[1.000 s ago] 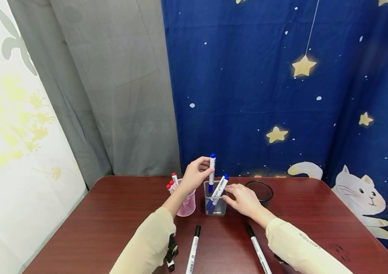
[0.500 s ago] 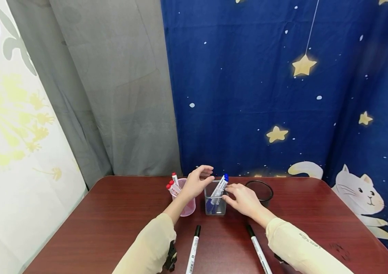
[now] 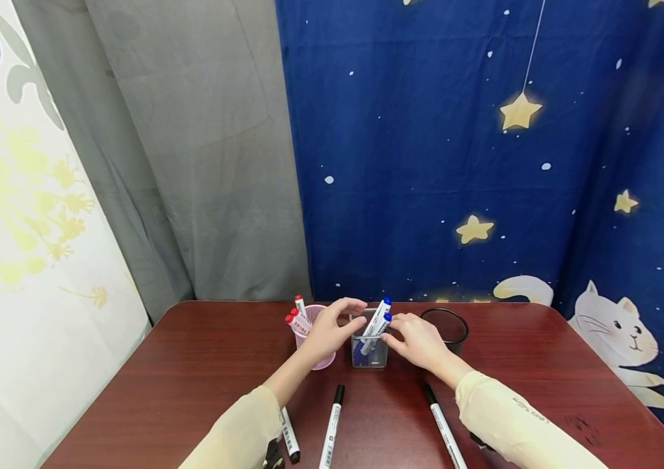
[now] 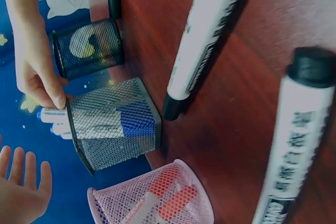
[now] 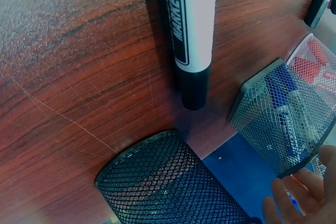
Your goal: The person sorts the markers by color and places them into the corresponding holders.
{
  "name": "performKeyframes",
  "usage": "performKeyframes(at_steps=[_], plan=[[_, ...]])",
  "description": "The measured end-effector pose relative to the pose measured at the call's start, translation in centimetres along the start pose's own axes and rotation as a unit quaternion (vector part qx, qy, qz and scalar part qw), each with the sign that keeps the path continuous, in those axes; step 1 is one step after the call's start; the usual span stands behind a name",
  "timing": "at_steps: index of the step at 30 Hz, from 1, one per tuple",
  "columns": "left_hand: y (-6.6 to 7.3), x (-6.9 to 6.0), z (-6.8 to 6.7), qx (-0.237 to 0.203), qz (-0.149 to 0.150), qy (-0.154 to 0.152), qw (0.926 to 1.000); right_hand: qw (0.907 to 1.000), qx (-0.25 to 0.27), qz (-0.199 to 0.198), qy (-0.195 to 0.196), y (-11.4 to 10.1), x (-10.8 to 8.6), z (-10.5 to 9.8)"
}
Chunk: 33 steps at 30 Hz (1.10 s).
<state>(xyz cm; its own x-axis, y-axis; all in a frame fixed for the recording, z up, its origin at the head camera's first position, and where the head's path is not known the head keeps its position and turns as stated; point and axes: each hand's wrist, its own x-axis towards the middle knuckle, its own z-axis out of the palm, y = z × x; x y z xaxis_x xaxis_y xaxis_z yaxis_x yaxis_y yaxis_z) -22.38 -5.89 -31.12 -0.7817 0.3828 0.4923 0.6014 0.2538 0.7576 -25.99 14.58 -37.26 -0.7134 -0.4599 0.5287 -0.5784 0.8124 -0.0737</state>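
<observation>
A square grey mesh cup (image 3: 370, 355) holds blue-capped markers (image 3: 376, 319), which lean to the right with their caps above the rim. On the cup's right side, the right hand (image 3: 420, 340) pinches the rim; the left wrist view shows its thumb and fingers (image 4: 44, 80) there. The left hand (image 3: 327, 332) hovers by the cup's left side, fingers apart and bent a little, holding nothing; it is at the lower left edge in the left wrist view (image 4: 23, 190). Behind the left hand, a pink mesh cup (image 3: 324, 362) contains red-capped markers (image 3: 299, 320).
A round black mesh cup (image 3: 455, 347) stands to the right, partly hidden by the right hand. Black-capped markers lie on the brown table (image 3: 191, 384) nearer the front: one at the left (image 3: 290, 438), one in the middle (image 3: 331, 430), one at the right (image 3: 446, 430). Curtains hang behind.
The left hand has let go of a blue marker it held upright over the square cup; that marker now leans inside with the others. The left hand has lowered slightly; the right hand has stayed put.
</observation>
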Motion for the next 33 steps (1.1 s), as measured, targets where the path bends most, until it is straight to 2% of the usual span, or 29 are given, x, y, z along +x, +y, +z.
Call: performKeyframes(at_steps=[1, 5, 12, 18, 21, 27, 33], plan=[[0.5, -0.3, 0.0, -0.005, -0.003, -0.006, 1.0, 1.0, 0.001, 0.0, 0.0, 0.0, 0.0, 0.0], [1.0, -1.4, 0.2, -0.005, -0.005, -0.032, 0.9995, 1.0, 0.003, 0.003, -0.005, 0.1, 0.0, 0.0], [1.4, -3.1, 0.6, -0.002, 0.03, -0.075, 0.9967, 0.9995, 0.017, 0.015, -0.023, 0.3, -0.1, -0.3], [1.4, -4.4, 0.9, 0.013, 0.057, -0.093, 0.9939, 0.9986, 0.027, 0.038, -0.025, 0.7, -0.3, -1.1], [0.8, -5.1, 1.0, 0.016, 0.07, -0.096, 0.9928, 0.9986, 0.032, 0.038, -0.015, 1.0, -0.2, -1.7], [-1.6, -6.3, 1.3, 0.022, 0.098, -0.107, 0.9892, 0.998, 0.057, 0.018, 0.019, 2.4, -0.4, -3.2], [-2.8, -7.5, 0.5, 0.056, 0.118, -0.104, 0.986, 0.996, 0.075, 0.038, 0.03, 5.0, -1.3, -5.0]])
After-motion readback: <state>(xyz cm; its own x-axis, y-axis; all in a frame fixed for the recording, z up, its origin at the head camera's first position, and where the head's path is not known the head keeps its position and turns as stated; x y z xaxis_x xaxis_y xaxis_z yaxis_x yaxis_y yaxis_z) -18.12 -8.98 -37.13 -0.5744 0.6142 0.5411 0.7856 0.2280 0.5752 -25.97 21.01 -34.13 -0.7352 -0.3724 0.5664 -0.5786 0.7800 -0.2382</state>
